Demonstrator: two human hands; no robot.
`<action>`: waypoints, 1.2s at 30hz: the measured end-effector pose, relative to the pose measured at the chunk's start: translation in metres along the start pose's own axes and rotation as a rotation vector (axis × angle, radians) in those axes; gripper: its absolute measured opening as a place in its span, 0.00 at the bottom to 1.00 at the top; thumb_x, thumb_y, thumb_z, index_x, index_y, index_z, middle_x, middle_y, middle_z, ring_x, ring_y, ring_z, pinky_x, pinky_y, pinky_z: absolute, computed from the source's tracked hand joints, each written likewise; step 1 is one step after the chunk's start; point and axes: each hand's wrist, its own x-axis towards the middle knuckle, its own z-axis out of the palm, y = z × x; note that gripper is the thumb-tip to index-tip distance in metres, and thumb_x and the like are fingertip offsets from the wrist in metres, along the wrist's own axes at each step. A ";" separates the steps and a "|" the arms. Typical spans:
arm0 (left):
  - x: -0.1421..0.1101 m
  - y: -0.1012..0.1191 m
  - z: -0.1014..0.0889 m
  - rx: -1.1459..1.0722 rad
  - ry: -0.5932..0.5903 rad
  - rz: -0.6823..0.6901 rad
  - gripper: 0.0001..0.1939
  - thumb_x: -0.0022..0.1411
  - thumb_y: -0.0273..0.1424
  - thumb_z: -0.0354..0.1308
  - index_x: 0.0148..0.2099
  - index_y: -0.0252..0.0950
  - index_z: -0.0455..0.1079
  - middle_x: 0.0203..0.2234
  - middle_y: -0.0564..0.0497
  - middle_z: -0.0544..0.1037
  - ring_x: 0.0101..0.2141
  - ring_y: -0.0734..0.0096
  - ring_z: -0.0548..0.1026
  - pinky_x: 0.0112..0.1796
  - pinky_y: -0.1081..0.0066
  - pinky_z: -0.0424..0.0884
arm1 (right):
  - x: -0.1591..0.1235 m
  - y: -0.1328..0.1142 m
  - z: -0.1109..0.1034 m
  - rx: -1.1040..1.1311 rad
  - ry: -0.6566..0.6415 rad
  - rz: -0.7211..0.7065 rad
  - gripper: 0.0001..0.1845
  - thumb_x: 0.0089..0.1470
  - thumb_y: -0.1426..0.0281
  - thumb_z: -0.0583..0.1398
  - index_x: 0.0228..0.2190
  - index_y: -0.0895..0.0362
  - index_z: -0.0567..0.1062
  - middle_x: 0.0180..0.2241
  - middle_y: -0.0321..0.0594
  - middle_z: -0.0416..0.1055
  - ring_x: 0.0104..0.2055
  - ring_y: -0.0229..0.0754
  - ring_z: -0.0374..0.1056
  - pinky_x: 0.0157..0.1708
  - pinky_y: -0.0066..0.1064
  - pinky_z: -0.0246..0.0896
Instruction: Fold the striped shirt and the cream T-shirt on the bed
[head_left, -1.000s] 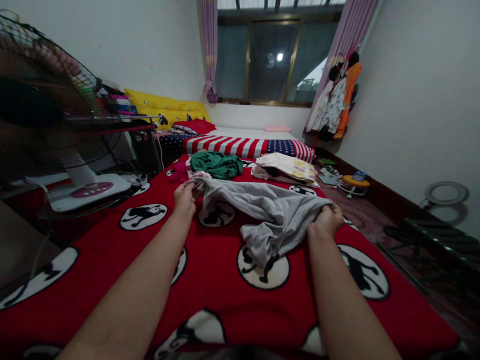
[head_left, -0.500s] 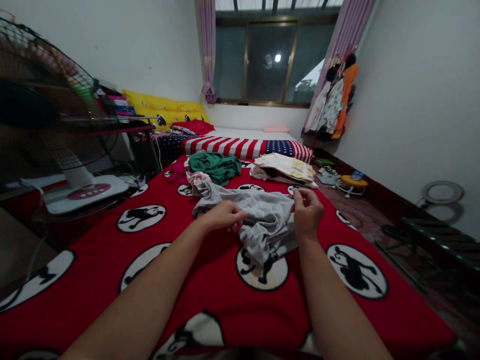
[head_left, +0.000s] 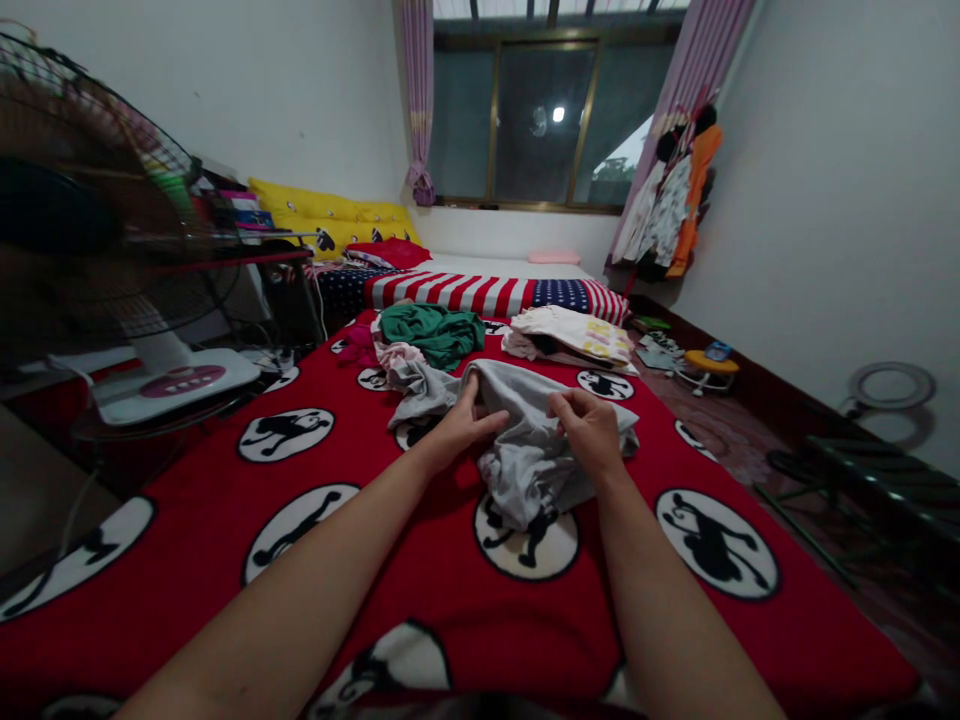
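Note:
A crumpled grey garment [head_left: 525, 440] lies on the red blanket [head_left: 420, 560] printed with black-and-white monkey circles. My left hand [head_left: 459, 428] pinches a fold of the grey cloth near its upper middle, thumb and fingers closed on it. A short way to the right, my right hand [head_left: 589, 430] is curled on the same garment, fingers closed into the fabric. Both forearms reach forward over the blanket.
Behind the grey garment lie a green garment [head_left: 433, 332], a pink cloth [head_left: 394, 352] and a folded cream pile [head_left: 574, 335]. A standing fan [head_left: 90, 240] is at the left. A stars-and-stripes cover [head_left: 495, 292], hanging clothes [head_left: 675, 200] and floor clutter at the right.
My hands came in from the garment's far ends to its middle. The cloth is bunched closer together, and its top fold has been lifted between my hands.

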 end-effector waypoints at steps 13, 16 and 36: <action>0.006 0.056 -0.076 -0.328 0.649 0.412 0.17 0.50 0.22 0.62 0.43 0.37 0.71 0.29 0.53 0.77 0.29 0.74 0.76 0.35 0.73 0.73 | 0.002 0.002 -0.002 -0.105 0.106 -0.063 0.16 0.55 0.57 0.58 0.30 0.56 0.76 0.24 0.37 0.73 0.23 0.39 0.66 0.28 0.30 0.60; 0.005 0.056 -0.076 -0.282 0.651 0.410 0.09 0.52 0.23 0.60 0.38 0.34 0.72 0.27 0.52 0.77 0.27 0.73 0.75 0.32 0.74 0.71 | 0.004 0.008 -0.006 -0.264 0.308 -0.157 0.15 0.51 0.60 0.60 0.37 0.56 0.76 0.37 0.43 0.74 0.36 0.44 0.69 0.40 0.36 0.62; 0.005 0.027 -0.054 0.811 0.349 0.354 0.22 0.61 0.46 0.52 0.45 0.33 0.73 0.34 0.46 0.79 0.35 0.63 0.76 0.39 0.68 0.70 | -0.014 -0.029 0.008 0.633 -0.629 0.223 0.22 0.48 0.53 0.63 0.38 0.57 0.78 0.40 0.45 0.77 0.34 0.42 0.74 0.29 0.27 0.64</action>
